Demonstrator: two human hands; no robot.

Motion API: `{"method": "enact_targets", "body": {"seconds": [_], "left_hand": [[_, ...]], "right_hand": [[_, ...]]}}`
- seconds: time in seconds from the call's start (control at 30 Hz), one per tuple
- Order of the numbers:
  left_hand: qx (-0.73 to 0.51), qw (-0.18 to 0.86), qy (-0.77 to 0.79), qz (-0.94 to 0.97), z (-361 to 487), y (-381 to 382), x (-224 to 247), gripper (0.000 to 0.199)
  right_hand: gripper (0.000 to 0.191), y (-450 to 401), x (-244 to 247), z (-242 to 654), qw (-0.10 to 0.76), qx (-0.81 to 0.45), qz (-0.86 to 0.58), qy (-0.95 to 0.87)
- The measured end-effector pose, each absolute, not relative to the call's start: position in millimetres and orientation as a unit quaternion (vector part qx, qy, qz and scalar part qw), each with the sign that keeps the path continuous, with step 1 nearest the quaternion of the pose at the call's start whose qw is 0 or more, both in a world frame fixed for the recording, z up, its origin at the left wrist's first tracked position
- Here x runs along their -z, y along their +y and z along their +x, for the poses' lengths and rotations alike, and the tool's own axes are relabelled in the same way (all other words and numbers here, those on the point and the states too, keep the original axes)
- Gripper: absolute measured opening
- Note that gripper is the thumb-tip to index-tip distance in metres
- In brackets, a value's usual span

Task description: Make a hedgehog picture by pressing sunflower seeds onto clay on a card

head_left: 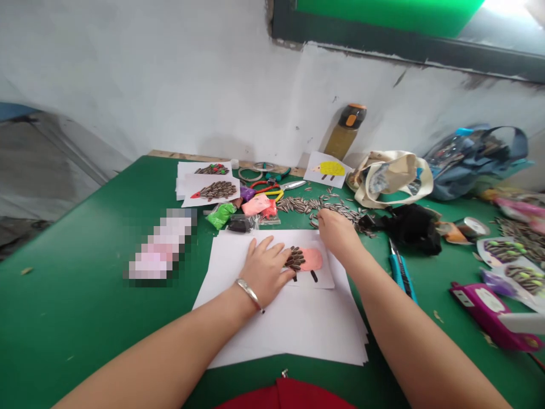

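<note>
on the white sheets at the table's middle, the craft lies under both hands.

left hand: the left hand (266,270) lies flat, fingers spread, pressing the small paper (272,258) down; its fingertips touch the seeds already stuck on the clay. a bracelet (249,293) circles the wrist.

right hand: the right hand (338,233) reaches into the seed pile (323,205) just past the paper; the fingers curl down and hide their tips, so i cannot tell whether they pinch a seed.

clay: a pink clay shape (312,259) sits on the small paper, between the two hands, with dark seeds (294,258) bedded in its left end. it looks soft and tacky; a hard push would likely dent it.

seeds: light, stiff, smooth-shelled, probably slippery; best taken one at a time by the flat sides near the blunt end, point free.

paper: thin and limp, apt to slide on the stack (293,324) beneath, so a flat palm suits it.

beyond: clay bags (238,216), pliers (272,187), finished seed pictures (210,190) and a bottle (347,130) by the wall.

right side: a cloth bag (392,176), a knife (400,272) and a pink tool (489,309) on the green table (85,284).
</note>
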State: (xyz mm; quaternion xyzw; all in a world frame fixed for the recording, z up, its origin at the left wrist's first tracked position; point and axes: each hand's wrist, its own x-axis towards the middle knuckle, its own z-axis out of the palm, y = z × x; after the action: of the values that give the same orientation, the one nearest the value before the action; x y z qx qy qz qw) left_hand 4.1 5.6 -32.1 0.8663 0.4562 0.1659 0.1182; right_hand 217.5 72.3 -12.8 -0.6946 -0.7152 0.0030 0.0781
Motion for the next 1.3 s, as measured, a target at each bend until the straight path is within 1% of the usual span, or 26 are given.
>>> {"method": "enact_targets", "body": {"seconds": [0.07,0.17,0.23,0.37,0.47,0.53,0.6,0.77,0.83,0.97,1.1,1.2,1.3], "left_hand": [[-0.172,0.123,0.457,0.864,4,5,31,0.040],[-0.220,0.125,0.444,0.859,4,5,27,0.040],[-0.272,0.127,0.422,0.855,4,5,24,0.039],[-0.331,0.155,0.384,0.848,3,4,21,0.026],[-0.334,0.172,0.378,0.846,3,1,21,0.023],[-0.326,0.178,0.376,0.849,4,0,21,0.021],[-0.322,0.180,0.370,0.852,4,0,22,0.020],[-0.348,0.152,0.357,0.853,2,10,29,0.022],[-0.353,0.124,0.368,0.852,-1,15,33,0.023],[-0.309,0.119,0.389,0.860,-2,20,40,0.031],[-0.244,0.138,0.415,0.865,-2,18,40,0.043],[-0.211,0.146,0.428,0.867,-1,17,38,0.044],[-0.191,0.149,0.436,0.867,-1,17,37,0.045]], "right_hand": [[0.025,58,5,215,0.124,-0.041,-0.674,-0.727],[0.021,28,-7,204,0.222,-0.120,-0.633,-0.732],[0.023,7,-12,192,0.253,-0.158,-0.600,-0.742],[0.031,-17,-12,172,0.299,-0.211,-0.542,-0.757],[0.037,-19,-9,169,0.283,-0.220,-0.519,-0.776],[0.036,-19,-7,171,0.268,-0.227,-0.509,-0.786],[0.033,-19,-6,174,0.273,-0.235,-0.508,-0.782],[0.022,-18,-8,183,0.282,-0.258,-0.596,-0.706],[0.020,-16,-9,187,0.279,-0.238,-0.619,-0.694],[0.019,-15,-8,197,0.273,-0.195,-0.645,-0.687],[0.023,-17,-1,201,0.268,-0.239,-0.628,-0.690],[0.024,-17,1,201,0.253,-0.277,-0.610,-0.699],[0.025,-17,0,202,0.227,-0.259,-0.603,-0.720]]}}
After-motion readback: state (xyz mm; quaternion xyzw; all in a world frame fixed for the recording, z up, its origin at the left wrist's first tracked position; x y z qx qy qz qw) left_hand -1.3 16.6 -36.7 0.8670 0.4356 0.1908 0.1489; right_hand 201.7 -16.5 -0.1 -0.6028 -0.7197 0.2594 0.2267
